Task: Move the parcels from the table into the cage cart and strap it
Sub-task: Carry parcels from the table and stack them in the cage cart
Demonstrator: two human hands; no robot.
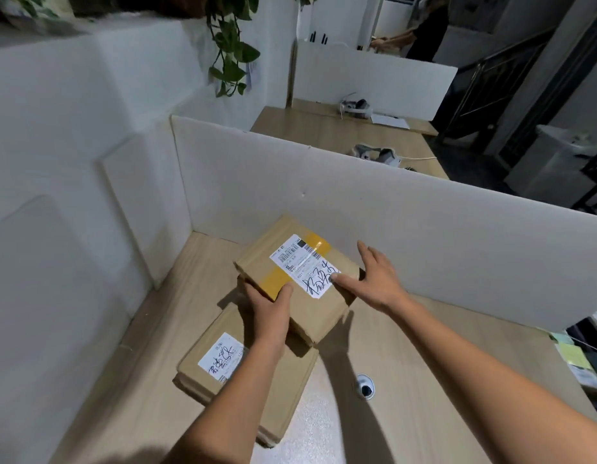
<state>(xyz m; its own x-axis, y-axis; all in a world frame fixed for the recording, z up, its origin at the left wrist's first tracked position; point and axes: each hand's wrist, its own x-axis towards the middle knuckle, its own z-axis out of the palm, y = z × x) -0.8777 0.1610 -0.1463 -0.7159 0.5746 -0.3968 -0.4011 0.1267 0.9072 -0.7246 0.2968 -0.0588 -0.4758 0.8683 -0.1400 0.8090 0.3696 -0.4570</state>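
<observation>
White partition (424, 236) boards wall the far and left sides of the wooden table (424, 380), meeting in a corner just behind the parcels. A round cable hole (365, 388) sits in the tabletop to the right of the stack, between the forearms. Beyond the partition lies another desk (324, 132) with two headsets (377, 155) and a sheet of paper, and a leafy plant (230, 55) hangs down over the wall above. A person (421, 31) in dark clothes stands far back at the right.

The top parcel (290, 262), a brown box with yellow tape and a handwritten white label, sits askew over the far end of the lower parcel (220, 358), which lies flat on the table. The left hand (267, 309) grips the top parcel's near left edge, thumb on the yellow tape and fingers curled underneath. The right hand (374, 279) is at the box's right side, its thumb laid flat on the label and its fingers straight and spread, pointing towards the partition; whether the palm touches the box I cannot tell.
</observation>
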